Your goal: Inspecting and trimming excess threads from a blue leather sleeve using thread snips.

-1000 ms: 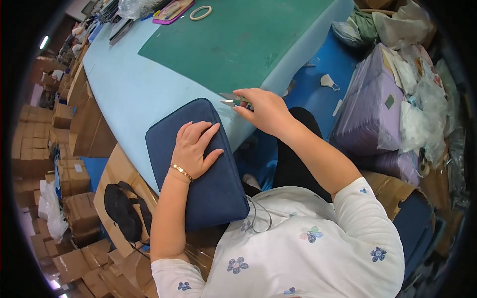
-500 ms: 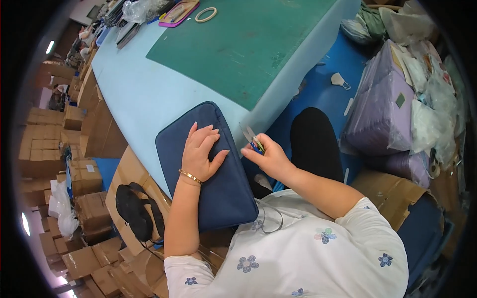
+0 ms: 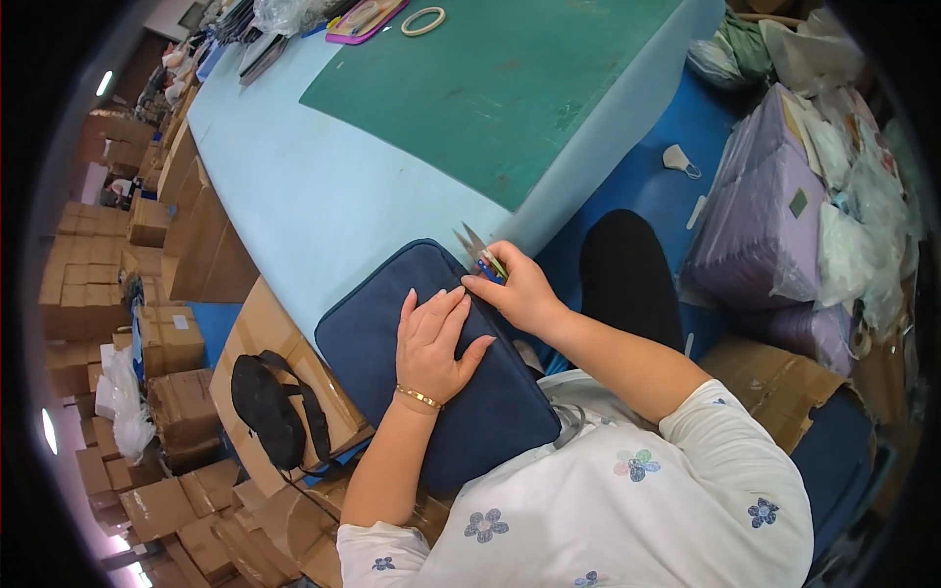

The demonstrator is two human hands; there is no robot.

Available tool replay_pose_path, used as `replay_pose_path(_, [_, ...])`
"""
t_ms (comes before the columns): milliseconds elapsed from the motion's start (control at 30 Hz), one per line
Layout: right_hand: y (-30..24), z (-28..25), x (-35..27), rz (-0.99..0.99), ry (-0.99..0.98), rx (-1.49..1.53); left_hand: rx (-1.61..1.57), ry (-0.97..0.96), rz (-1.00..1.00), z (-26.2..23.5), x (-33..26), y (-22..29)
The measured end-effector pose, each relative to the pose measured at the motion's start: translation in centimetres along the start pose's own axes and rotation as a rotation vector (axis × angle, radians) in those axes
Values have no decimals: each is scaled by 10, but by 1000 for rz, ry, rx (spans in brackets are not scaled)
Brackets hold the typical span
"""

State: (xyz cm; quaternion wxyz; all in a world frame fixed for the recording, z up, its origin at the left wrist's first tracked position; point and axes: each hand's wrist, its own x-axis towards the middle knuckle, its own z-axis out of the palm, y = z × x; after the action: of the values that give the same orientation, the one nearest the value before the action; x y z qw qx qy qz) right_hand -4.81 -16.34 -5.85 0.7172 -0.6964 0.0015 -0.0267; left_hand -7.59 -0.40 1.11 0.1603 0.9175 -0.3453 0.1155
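Observation:
A navy zip-edged case point(image 3: 505, 412) rests partly on the near corner of the table and partly against my lap. My left hand point(image 3: 433, 351) lies on its upper face, fingers stretched out and thumb apart. Gripped in my right hand point(image 3: 524, 294) is a pair of thread snips point(image 3: 484, 257) with a blue handle, its blades pointing up and away from me. The thumb of that hand touches the case's right edge, close to my left fingertips. Whatever is pinched at that edge, if anything, is hidden.
A green cutting mat point(image 3: 490, 108) covers much of the light blue table point(image 3: 255, 167). Beyond my left arm a black eye-mask-shaped item point(image 3: 265, 412) with straps sits on a cardboard box point(image 3: 245, 328). Plastic-wrapped purple cases point(image 3: 755, 216) are stacked at right; cartons point(image 3: 186, 412) fill the left.
The case has slid toward me and to the right, and its tilt has changed. My right hand with the snips has come up to the case's edge. My left hand moved right along with the case.

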Motion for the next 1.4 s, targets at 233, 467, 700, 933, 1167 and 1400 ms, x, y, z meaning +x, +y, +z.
replay_pose_path(233, [-4,12,-11,296,39,578,33,31,12,2,-5,-1])
replay_pose_path(467, [-7,11,-19,410,54,601,-5,29,11,0,-1,-2])
replay_pose_path(700, [-3,-16,-72,516,-200,586,15,164,-15,1,-3,-4])
replay_pose_path(933, [-70,-53,-24,152,-452,219,391,346,91,-103,60,26])
replay_pose_path(1167, [-84,-67,8,-119,-901,-185,153,-273,-35,-93,9,35])
replay_pose_path(1400, [-62,-63,-8,-117,-1024,-456,-380,-338,-292,-17,-55,40])
